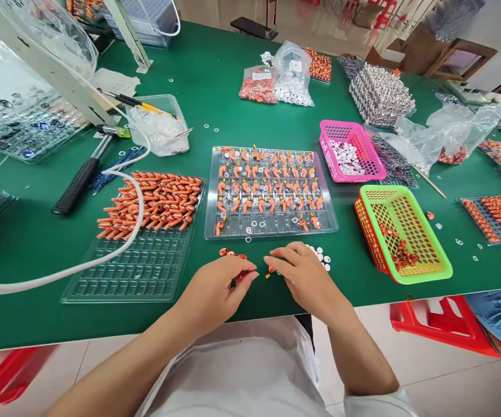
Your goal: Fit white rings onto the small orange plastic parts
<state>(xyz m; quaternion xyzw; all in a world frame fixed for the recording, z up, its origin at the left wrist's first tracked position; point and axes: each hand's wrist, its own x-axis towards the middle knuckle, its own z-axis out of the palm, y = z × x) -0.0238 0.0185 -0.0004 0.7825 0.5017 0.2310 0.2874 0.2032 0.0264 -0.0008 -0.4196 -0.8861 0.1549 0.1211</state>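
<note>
My left hand (218, 288) is closed near the table's front edge, thumb and fingertips together; what they pinch, if anything, is too small to make out. Facing it, my right hand (304, 278) curls over a small orange part with a yellow tip (269, 272), its fingers closed around something hidden beneath them. Small orange pieces (224, 252) lie just beyond my left hand. White discs (326, 259) are scattered beside my right hand. Behind both hands, a clear tray (271, 227) holds rows of curved orange parts with yellow tips.
To the left are a tray of orange parts (154, 202), a white hose (98, 260) and a hammer (79, 182). A green basket (443, 272) and a pink basket (374, 171) stand at the right. Plastic bags (293, 69) lie at the back. A person's leg (489, 313) shows at far right.
</note>
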